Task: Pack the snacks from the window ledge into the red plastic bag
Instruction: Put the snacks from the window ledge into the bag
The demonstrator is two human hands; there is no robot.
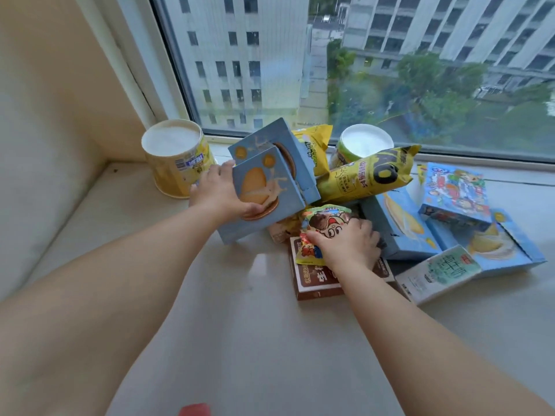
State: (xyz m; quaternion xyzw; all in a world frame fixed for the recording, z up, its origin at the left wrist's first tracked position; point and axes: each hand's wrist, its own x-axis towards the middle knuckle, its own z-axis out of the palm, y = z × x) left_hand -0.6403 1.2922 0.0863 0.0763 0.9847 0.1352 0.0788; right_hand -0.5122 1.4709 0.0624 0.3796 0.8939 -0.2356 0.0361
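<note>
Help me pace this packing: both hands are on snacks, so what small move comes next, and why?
Probably lift both catches toward the red bag at the near edge. The left hand already grips two blue biscuit boxes, and the right hand holds a cartoon snack packet.

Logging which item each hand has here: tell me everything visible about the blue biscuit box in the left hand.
The blue biscuit box looks like matte cardboard, printed with a sandwich biscuit and a cream splash. It is lifted and tilted off the window ledge, its printed face toward the camera. The left hand grips its left edge, thumb on the front near the printed biscuit. A second, similar blue box sits right behind it; whether the same hand holds both, I cannot tell. A yellow snack bag lies beside it.
</note>
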